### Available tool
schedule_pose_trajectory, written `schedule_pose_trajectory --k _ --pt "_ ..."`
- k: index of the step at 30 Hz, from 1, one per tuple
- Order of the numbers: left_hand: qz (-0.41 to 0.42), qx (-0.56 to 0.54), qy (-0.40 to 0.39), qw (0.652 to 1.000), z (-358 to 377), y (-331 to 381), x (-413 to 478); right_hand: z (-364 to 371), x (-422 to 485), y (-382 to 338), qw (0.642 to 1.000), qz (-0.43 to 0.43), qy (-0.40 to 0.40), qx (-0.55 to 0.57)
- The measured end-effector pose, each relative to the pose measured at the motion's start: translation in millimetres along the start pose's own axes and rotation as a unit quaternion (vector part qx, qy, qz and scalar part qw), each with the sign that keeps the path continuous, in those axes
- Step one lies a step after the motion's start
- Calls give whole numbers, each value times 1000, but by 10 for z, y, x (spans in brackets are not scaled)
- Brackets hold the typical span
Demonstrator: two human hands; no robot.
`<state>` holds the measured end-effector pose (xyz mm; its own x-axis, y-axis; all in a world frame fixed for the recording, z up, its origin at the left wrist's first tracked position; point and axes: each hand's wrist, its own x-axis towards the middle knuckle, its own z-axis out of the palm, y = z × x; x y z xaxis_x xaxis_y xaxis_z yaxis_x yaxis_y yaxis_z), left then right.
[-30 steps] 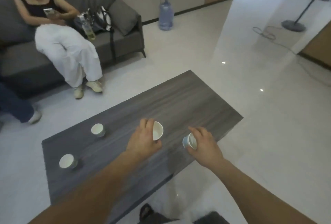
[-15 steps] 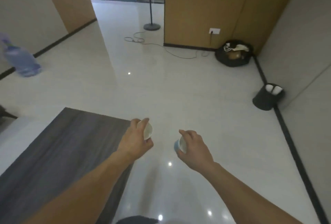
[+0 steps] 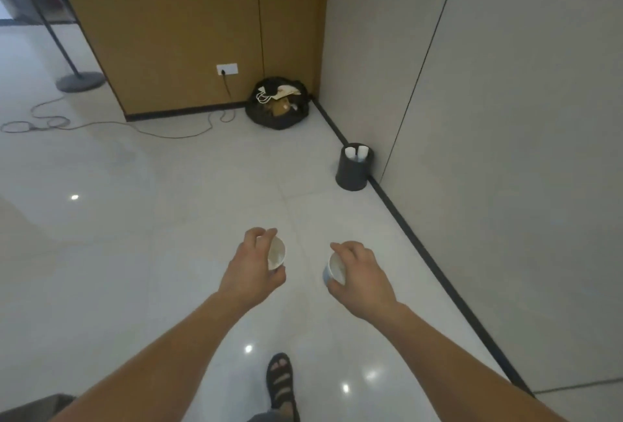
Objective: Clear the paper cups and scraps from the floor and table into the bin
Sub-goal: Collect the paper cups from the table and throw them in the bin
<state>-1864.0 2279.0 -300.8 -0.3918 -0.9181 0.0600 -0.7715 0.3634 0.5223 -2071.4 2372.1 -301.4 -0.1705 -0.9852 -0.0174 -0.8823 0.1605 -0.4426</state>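
Paper cup (image 3: 276, 253) in the curled fingers of the left grip (image 3: 251, 270), a second, blue-sided cup (image 3: 333, 271) clasped in the right grip (image 3: 362, 281), both held low over the white floor (image 3: 151, 226) at lower centre of the frame. The dark bin (image 3: 350, 176), white cups (image 3: 355, 152) showing at its rim, stands upper right of centre against the black skirting (image 3: 421, 248), with bare tile open between it and the hands.

black bag (image 3: 277, 115) stuffed full, upper centre, against wood panel | wall socket (image 3: 227, 69) just left | cable (image 3: 168, 137) trailing left across floor | stand base (image 3: 80, 81) upper left | sandalled foot (image 3: 279, 384) bottom centre
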Motion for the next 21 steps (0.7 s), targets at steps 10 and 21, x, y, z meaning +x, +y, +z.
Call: schedule_pose_trajectory --k 10,21 --pt "72 -3 -73 995 498 501 2355 -552 1758 838 996 85 27 -14" --pt "103 46 -87 990 1331 1441 4628 -1164 3704 2359 994 100 31 13"
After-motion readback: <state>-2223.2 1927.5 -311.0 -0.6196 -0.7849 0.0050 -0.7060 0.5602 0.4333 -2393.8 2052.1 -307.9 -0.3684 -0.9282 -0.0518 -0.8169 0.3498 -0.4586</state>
